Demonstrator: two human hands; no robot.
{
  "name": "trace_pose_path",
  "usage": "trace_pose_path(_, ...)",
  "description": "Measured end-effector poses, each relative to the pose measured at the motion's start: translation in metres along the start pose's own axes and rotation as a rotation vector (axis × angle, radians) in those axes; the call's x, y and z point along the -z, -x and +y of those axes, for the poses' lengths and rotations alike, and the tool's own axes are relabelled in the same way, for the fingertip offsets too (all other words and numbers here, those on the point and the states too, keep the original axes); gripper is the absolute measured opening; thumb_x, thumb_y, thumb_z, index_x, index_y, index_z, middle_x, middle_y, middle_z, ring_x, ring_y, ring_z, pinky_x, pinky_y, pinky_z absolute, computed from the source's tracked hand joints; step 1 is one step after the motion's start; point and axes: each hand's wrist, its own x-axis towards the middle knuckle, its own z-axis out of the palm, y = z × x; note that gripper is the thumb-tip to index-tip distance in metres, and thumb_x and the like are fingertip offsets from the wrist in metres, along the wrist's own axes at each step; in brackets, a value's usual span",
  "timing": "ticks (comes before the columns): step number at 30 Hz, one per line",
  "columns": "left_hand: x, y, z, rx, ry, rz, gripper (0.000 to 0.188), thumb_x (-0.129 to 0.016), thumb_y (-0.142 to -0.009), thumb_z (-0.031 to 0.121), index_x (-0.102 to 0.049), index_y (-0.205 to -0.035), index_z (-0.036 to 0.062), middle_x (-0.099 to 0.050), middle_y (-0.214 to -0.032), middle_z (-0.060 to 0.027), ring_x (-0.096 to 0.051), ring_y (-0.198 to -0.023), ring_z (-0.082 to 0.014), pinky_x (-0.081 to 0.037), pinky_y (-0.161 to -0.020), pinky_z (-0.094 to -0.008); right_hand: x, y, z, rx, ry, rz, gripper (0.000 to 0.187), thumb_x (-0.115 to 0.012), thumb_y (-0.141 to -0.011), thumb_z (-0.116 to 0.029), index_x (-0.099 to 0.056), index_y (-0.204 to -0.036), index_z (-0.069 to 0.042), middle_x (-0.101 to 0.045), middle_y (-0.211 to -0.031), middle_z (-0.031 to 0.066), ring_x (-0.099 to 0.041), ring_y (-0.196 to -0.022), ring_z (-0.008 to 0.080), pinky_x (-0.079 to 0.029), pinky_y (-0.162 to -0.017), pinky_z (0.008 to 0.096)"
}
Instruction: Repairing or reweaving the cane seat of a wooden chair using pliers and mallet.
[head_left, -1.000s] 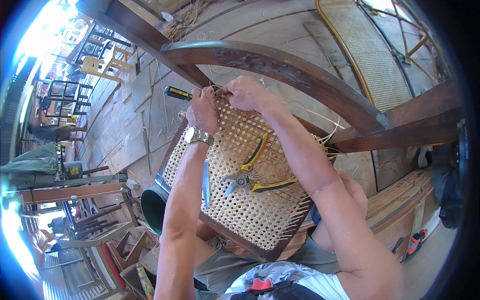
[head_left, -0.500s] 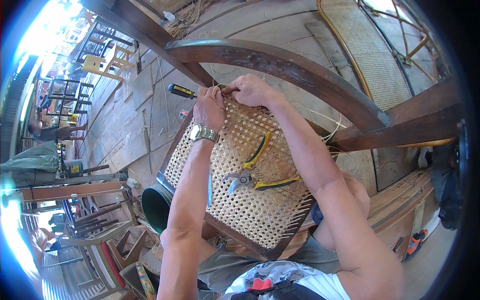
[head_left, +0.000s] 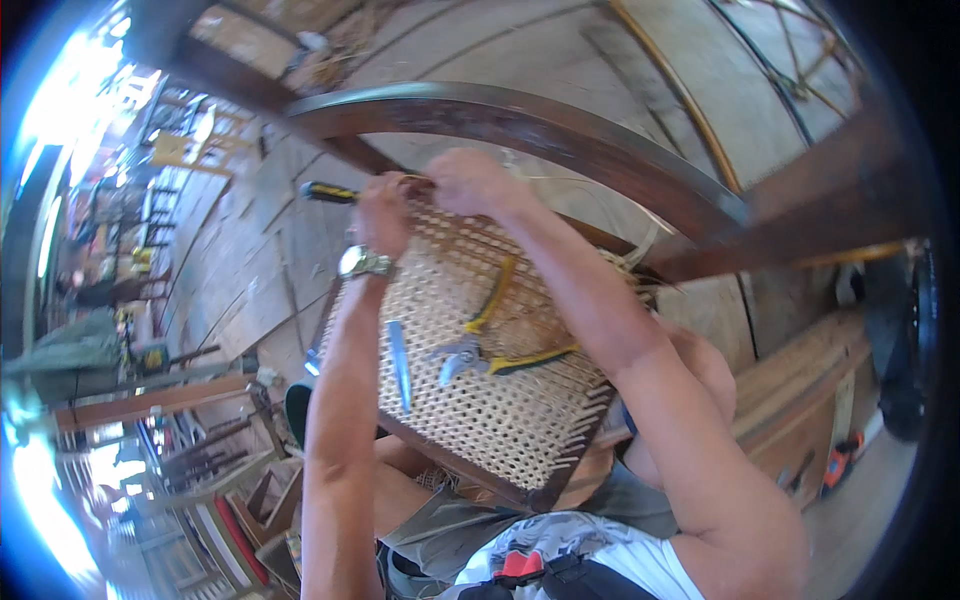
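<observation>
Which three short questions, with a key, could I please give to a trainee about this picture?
1. True or false: the pruning shears lie on the woven cane panel.
2. Which wrist wears the watch: (a) right, (b) left, (c) neither?
3. Fill the gap: by the left hand, a ____-and-yellow handle sticks out.

Key: 1. true; 2. b; 3. black.

The curved rail [head_left: 540,121] is smooth, glossy wood; the seat [head_left: 490,412], rough matt woven cane. The shears [head_left: 463,357] pair metal blades with 2 plastic-looking handles. The tool handle [head_left: 328,192] at far left looks plastic, the watch [head_left: 365,262] shiny metal.
</observation>
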Motion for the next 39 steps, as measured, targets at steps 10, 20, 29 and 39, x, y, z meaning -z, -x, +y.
trace_pose_path(10, -0.004, 0.006, -0.03, 0.102, 0.147, -0.002, 0.02, -0.056, -0.1, 0.018, -0.07, -0.105, 0.0041, -0.069, -0.103, -0.0148, -0.066, -0.097, -0.0347, -0.053, -0.086, -0.045, 0.014, 0.014, -0.043, -0.049, -0.034, 0.006, 0.027, -0.065, -0.08, -0.024, -0.079, -0.095, -0.008, -0.076, -0.101, 0.0192, -0.074, -0.097, 0.0357, -0.059, -0.084, 0.0457)
trace_pose_path(20, -0.002, 0.011, -0.008, 0.191, -0.093, 0.063, 0.018, -0.062, -0.097, 0.02, -0.073, -0.106, 0.0109, -0.069, -0.101, -0.0192, -0.066, -0.097, -0.0391, -0.053, -0.084, -0.0491, 0.006, -0.007, -0.01, -0.211, -0.184, 0.145, 0.034, -0.053, -0.088, -0.027, -0.076, -0.105, -0.008, -0.074, -0.106, 0.021, -0.071, -0.102, 0.0393, -0.055, -0.093, 0.0499)
trace_pose_path(29, 0.007, 0.01, 0.001, 0.149, -0.042, 0.061, 0.015, -0.063, -0.096, 0.017, -0.073, -0.105, 0.0109, -0.064, -0.094, -0.0198, -0.065, -0.088, -0.0389, -0.054, -0.077, -0.0481, 0.004, -0.003, 0.035, -0.337, -0.158, 0.444, 0.026, -0.054, -0.089, -0.019, -0.071, -0.101, -0.003, -0.072, -0.104, 0.0221, -0.069, -0.098, 0.0386, -0.052, -0.09, 0.0516)
trace_pose_path(39, 0.01, -0.007, -0.004, 0.298, -0.136, -0.07, 0.016, -0.064, -0.09, 0.015, -0.075, -0.1, 0.0082, -0.067, -0.103, -0.0204, -0.067, -0.092, -0.0379, -0.054, -0.081, -0.0493, 0.023, 0.006, 0.034, -0.375, -0.233, 0.361, 0.04, -0.054, -0.097, -0.035, -0.065, -0.117, -0.004, -0.068, -0.124, 0.0221, -0.064, -0.115, 0.0406, -0.05, -0.099, 0.0508)
